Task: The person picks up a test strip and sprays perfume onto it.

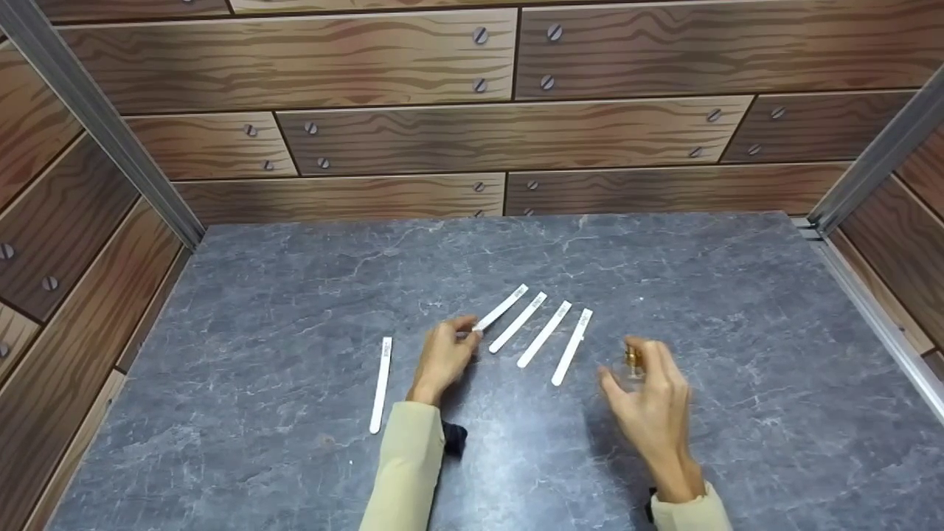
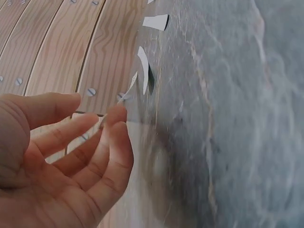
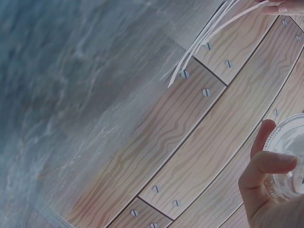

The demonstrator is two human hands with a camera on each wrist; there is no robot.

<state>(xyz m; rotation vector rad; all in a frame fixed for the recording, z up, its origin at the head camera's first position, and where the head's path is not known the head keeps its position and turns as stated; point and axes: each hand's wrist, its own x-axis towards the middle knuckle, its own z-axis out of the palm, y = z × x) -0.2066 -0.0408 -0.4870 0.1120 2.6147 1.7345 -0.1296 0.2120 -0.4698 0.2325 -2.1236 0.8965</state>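
My left hand (image 1: 442,355) pinches the near end of a white paper test strip (image 1: 503,307) between its fingertips. In the left wrist view that strip (image 2: 129,89) slants up from the fingers, its far part above the tabletop. To its right lie three similar strips, the nearest to the held one being a white strip (image 1: 518,323); dark print marks their far ends. My right hand (image 1: 655,402) grips a small clear glass bottle with a gold top (image 1: 633,357), raised right of the strips. The right wrist view shows its round ribbed glass base (image 3: 280,142), partly covered by fingers.
One more white strip (image 1: 381,385) lies apart, left of my left forearm. The grey marbled tabletop (image 1: 295,280) is bordered by wood-patterned walls (image 1: 398,140) at the back and sides. Metal rails (image 1: 877,317) run along the corners and the right edge.
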